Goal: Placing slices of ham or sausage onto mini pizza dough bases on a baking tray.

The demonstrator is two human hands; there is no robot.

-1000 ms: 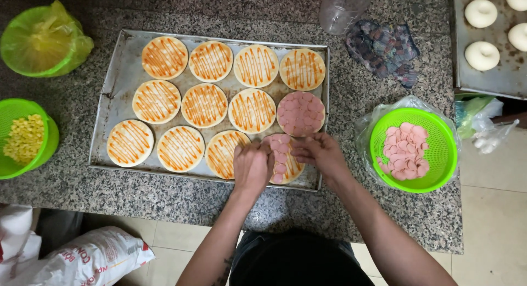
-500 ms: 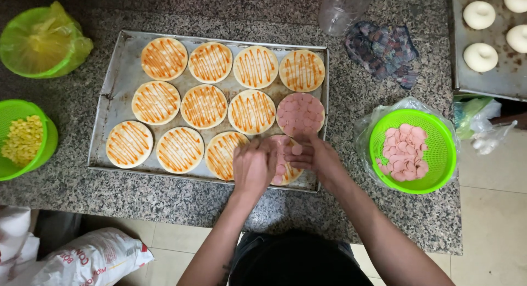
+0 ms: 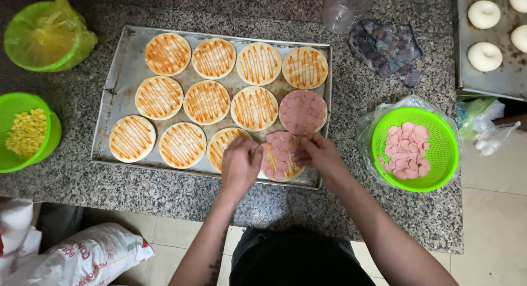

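Surface: a speckled grey granite counter (image 3: pixel 384 220), seen from above, with pale floor tiles beyond its near edge.
Centre: a metal baking tray (image 3: pixel 118 94) is laid flat on the counter.
Left edge: a green basket of yellow corn kernels (image 3: pixel 24 133) is set beside the tray.
Far left corner: a green bowl lined with a plastic bag (image 3: pixel 46 36) is placed.
Right: a green basket of pink sausage slices (image 3: pixel 414 149) is seated on clear plastic.
Far side: a dark patterned cloth (image 3: pixel 387 47) and a clear plastic bottle (image 3: pixel 343 9) are found.
Far right: a second metal tray (image 3: pixel 466 80) is placed at the counter's edge.
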